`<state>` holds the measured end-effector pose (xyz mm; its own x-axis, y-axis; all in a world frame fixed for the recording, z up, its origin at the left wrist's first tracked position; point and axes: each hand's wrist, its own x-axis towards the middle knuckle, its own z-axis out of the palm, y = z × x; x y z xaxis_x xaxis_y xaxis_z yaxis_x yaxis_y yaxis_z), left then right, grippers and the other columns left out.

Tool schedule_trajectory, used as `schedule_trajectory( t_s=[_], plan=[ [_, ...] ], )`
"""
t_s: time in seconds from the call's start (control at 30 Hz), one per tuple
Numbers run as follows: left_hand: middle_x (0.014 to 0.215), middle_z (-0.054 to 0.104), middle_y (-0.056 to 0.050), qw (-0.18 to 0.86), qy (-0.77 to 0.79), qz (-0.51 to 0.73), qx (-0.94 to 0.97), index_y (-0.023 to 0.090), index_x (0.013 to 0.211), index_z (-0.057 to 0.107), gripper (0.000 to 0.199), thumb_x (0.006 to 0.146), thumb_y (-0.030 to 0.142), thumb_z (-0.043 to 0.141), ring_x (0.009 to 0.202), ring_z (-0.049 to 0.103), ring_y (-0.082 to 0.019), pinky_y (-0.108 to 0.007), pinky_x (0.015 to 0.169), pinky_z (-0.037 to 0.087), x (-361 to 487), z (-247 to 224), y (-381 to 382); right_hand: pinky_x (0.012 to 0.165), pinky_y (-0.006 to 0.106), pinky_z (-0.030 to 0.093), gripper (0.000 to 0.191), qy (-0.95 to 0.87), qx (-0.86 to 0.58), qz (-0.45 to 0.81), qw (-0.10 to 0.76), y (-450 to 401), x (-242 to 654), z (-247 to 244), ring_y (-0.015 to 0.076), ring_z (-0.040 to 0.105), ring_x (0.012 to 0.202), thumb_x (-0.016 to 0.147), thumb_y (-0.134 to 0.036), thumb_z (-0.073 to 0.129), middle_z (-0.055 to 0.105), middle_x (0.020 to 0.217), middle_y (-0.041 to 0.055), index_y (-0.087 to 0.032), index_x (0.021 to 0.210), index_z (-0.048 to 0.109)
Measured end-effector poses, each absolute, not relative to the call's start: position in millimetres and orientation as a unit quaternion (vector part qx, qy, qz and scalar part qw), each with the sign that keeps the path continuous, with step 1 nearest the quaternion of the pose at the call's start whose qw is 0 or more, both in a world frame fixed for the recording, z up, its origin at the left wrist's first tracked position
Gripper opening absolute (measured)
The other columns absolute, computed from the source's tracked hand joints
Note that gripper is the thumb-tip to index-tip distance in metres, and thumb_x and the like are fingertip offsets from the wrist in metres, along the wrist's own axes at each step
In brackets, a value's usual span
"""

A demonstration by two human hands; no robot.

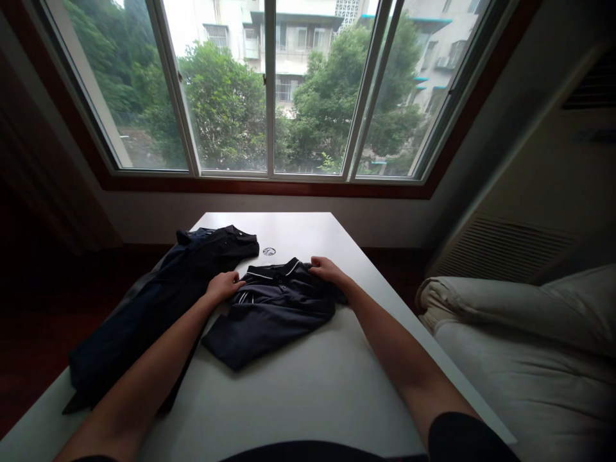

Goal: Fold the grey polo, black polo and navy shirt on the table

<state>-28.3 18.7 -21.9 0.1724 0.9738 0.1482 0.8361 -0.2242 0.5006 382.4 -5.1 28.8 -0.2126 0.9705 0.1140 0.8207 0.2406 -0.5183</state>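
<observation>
Largest first. Sliding window (271,96) at 12 o'clock, trees and a building beyond the glass. White bench (289,398) runs from the near edge up toward it. Pale padded sofa (529,346) at 4 o'clock, beside the bench.

Dark garments (158,301), black and navy, along the bench from 8 to 11 o'clock, overlapping lengthwise; the piece types can't be told. Laid out long, edges uneven.

Dark polo shirt (279,314) mid-bench, just right of that group, collar (289,268) with white piping toward 12 o'clock. Lies compact, lower cloth seemingly doubled across the body; a blunt corner sticks out at its 7 o'clock. White stripes show at its 10 o'clock.

Left hand (224,287) at the shirt's 10 o'clock: fingers closed in a narrow pinch on its edge. Right hand (327,269) at 1 o'clock: also narrow, gripping cloth beside the collar.

Progress, my reading: the shirt is partly gathered into a smaller shape; its outline is irregular, sides not squared, creases left in the front. Whether the underside is tucked, can't tell.

Smallest: round black-and-white emblem (269,251) on the bench at 12 o'clock, just beyond the collar.
</observation>
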Motion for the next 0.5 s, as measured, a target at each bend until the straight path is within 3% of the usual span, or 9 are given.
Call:
schedule_trajectory(
  t_s=[0.1,0.2,0.3,0.4,0.5],
  plan=[
    [0.062,0.064,-0.001,0.273,0.522,0.216,0.779,0.024,0.061,0.066,0.03,0.06,0.04,0.09,0.058,0.058,-0.019,-0.027,0.057,0.035,-41,6,28,0.067,0.027,0.034,0.015,-0.733,-0.624,0.05,0.267,-7,400,65,0.0177,0.051,0.074,0.091,-0.035,0.058,0.062,0.079,0.0017,-0.021,0.084,0.058],
    [0.058,0.058,0.002,0.285,0.484,0.24,0.792,0.022,0.063,0.063,0.03,0.064,0.038,0.088,0.056,0.052,-0.016,-0.027,0.057,0.033,-58,55,38,0.07,0.03,0.035,0.028,-0.719,-0.601,-0.156,0.311,-16,420,110,0.0204,0.056,0.079,0.102,-0.043,0.052,0.066,0.085,0.0064,-0.021,0.088,0.061],
    [0.062,0.055,0.003,0.11,0.528,0.36,0.761,0.021,0.071,0.058,0.025,0.079,0.035,0.078,0.065,0.054,-0.016,-0.026,0.066,0.037,-69,130,36,0.073,0.031,0.039,0.038,-0.705,-0.545,-0.302,0.34,-33,434,163,0.0225,0.061,0.085,0.107,-0.046,0.046,0.068,0.088,0.0084,-0.018,0.091,0.065],
    [0.081,0.059,0.001,-0.074,0.526,0.513,0.674,0.012,0.088,0.059,0.018,0.094,0.029,0.062,0.087,0.062,-0.016,-0.029,0.085,0.041,-63,219,11,0.077,0.032,0.044,0.047,-0.668,-0.5,-0.404,0.374,-56,443,229,0.0227,0.065,0.093,0.11,-0.052,0.042,0.07,0.097,0.0106,-0.014,0.106,0.068],
    [0.092,0.055,0.0,-0.208,0.472,0.613,0.598,0.003,0.095,0.055,0.022,0.098,0.022,0.046,0.109,0.065,-0.022,-0.038,0.094,0.038,-47,299,-34,0.08,0.034,0.044,0.071,-0.669,-0.481,-0.467,0.321,-82,449,301,0.0246,0.066,0.105,0.11,-0.065,0.028,0.07,0.103,0.015,-0.008,0.109,0.07]
  ],
)
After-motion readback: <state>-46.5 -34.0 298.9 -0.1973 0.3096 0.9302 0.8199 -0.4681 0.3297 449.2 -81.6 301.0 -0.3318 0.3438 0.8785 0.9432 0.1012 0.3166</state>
